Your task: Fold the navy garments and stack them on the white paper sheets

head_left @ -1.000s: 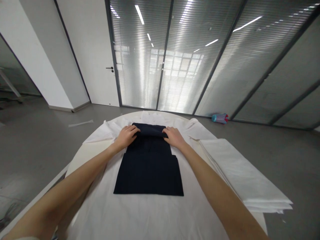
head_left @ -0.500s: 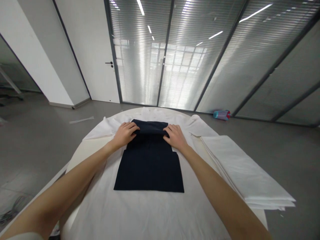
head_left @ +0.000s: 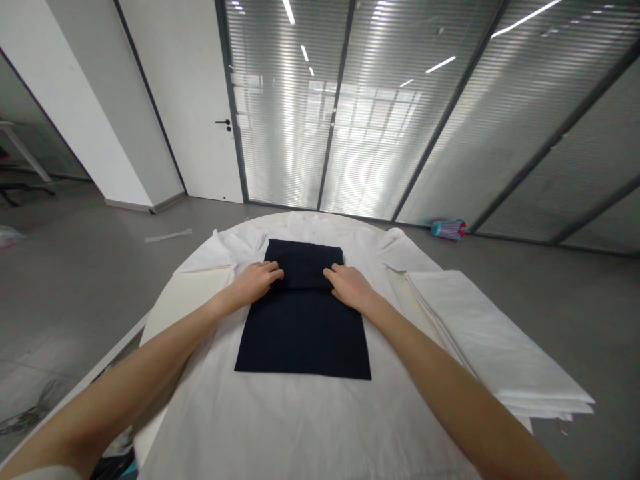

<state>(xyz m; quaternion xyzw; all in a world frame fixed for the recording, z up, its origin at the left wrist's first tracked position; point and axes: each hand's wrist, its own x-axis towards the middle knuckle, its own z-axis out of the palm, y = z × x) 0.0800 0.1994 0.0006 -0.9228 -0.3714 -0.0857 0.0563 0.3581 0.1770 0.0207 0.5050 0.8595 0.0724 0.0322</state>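
A dark navy folded cloth (head_left: 303, 333) lies flat on a white sheet (head_left: 280, 427) spread over a round table. Its far part is turned back toward me as a flap. My left hand (head_left: 256, 283) rests on the flap's left end with the fingers curled onto its edge. At the flap's right end my right hand (head_left: 349, 285) grips the same way. Both hands hold the flap down against the cloth's lower layer.
A stack of folded white fabric (head_left: 480, 340) lies on the table's right side. Rumpled white cloth (head_left: 220, 250) bunches at the far edge. On the floor by the glass partition lies a blue and red bottle (head_left: 447, 229). A white door (head_left: 200, 100) stands at the back left.
Both hands have drawn the cloth's far edge toward me and laid it down, so the raised roll is now a flat flap. The visible cloth is shorter.
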